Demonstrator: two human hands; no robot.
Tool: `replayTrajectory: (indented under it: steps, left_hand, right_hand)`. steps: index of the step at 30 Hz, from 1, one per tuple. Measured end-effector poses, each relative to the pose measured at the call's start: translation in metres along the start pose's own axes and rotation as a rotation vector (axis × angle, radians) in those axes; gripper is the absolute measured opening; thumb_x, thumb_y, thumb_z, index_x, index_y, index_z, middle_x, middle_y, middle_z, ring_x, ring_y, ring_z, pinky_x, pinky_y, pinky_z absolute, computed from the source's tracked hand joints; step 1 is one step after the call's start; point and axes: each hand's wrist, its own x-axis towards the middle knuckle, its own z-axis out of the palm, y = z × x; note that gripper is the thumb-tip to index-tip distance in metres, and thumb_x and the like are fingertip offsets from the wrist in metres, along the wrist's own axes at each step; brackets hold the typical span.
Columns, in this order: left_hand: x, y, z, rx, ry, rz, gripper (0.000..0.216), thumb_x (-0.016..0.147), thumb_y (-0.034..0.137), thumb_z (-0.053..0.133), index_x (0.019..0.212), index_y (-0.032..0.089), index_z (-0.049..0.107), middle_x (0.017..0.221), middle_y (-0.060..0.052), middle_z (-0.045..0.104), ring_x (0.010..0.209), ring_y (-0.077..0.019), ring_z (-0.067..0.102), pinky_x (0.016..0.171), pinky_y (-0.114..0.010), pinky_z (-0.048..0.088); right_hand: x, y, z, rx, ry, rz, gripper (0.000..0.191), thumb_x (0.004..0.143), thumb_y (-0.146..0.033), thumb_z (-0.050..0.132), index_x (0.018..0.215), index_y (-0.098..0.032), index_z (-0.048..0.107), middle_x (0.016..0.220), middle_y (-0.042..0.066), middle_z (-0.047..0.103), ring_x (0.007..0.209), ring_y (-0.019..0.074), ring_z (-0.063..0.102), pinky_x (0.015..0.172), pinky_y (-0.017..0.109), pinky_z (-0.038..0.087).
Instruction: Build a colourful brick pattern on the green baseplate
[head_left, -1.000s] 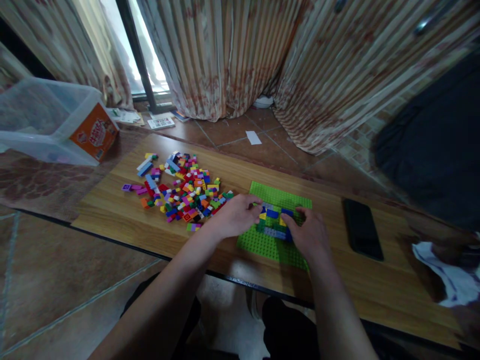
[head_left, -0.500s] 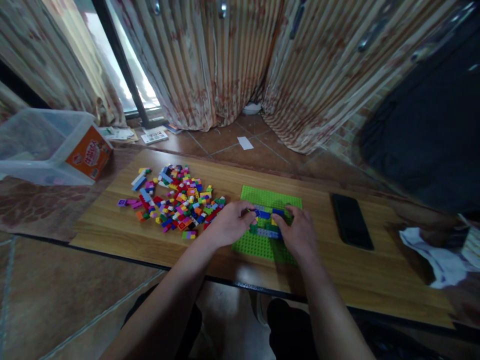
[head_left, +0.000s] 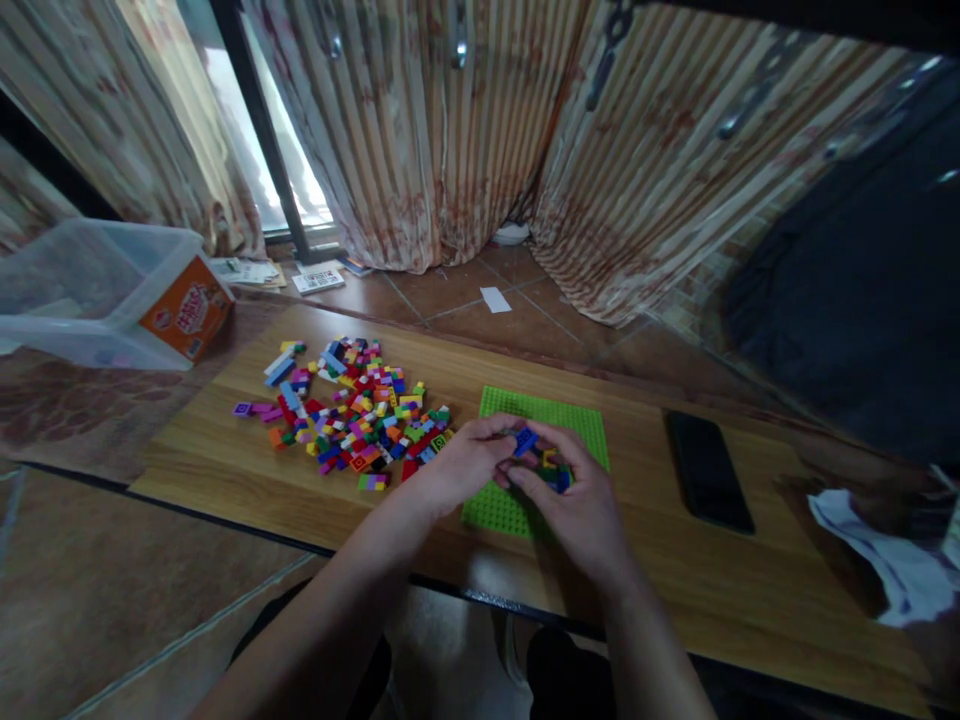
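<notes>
A green baseplate (head_left: 570,420) lies on the wooden board (head_left: 465,370) in front of me. Over its middle, my left hand (head_left: 466,465) and my right hand (head_left: 571,505) are both closed around a small multicoloured brick assembly (head_left: 538,458) with a blue brick on top. The hands touch each other and hide most of the assembly. I cannot tell whether it still sits on the plate or is lifted off it. A pile of several loose coloured bricks (head_left: 352,410) lies to the left of my left hand.
A black phone (head_left: 709,472) lies on the board to the right of the baseplate. A clear plastic tub (head_left: 90,295) with an orange label stands at the far left. A white cloth (head_left: 885,560) lies at the right edge. Curtains hang behind.
My hands have drawn together over the middle of the baseplate and now close round the brick assembly from both sides. The view has shifted slightly.
</notes>
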Motion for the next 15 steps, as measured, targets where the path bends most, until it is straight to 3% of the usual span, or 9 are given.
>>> replayTrajectory:
  steps: [8, 12, 15]
  left_hand:
    - [-0.003, -0.008, 0.007, -0.178, -0.060, -0.039, 0.029, 0.080, 0.019, 0.060, 0.108, 0.013, 0.066, 0.076, -0.004, 0.067, 0.059, -0.0102, 0.057, 0.058, -0.023, 0.045]
    - [0.000, -0.005, 0.004, -0.048, -0.040, -0.017, 0.028, 0.082, 0.017, 0.056, 0.107, 0.013, 0.067, 0.072, -0.002, 0.065, 0.058, -0.0091, 0.057, 0.055, -0.020, 0.042]
    - [0.003, 0.001, -0.002, 0.100, 0.090, 0.027, 0.029, 0.081, 0.014, 0.054, 0.107, 0.011, 0.067, 0.068, 0.000, 0.063, 0.055, -0.0081, 0.054, 0.054, -0.020, 0.040]
  right_hand:
    - [-0.002, 0.001, 0.003, 0.020, 0.083, 0.017, 0.036, 0.080, -0.033, 0.068, 0.115, -0.030, 0.066, 0.117, 0.005, 0.065, 0.105, 0.0222, 0.061, 0.092, 0.043, 0.049]
    - [-0.002, 0.004, 0.000, 0.012, 0.071, 0.018, 0.035, 0.080, -0.032, 0.067, 0.116, -0.027, 0.065, 0.111, 0.005, 0.066, 0.097, 0.0201, 0.064, 0.087, 0.039, 0.051]
    - [-0.001, 0.011, -0.005, -0.080, 0.060, -0.003, 0.029, 0.083, -0.032, 0.064, 0.111, -0.024, 0.067, 0.100, 0.005, 0.066, 0.087, 0.0179, 0.063, 0.080, 0.036, 0.052]
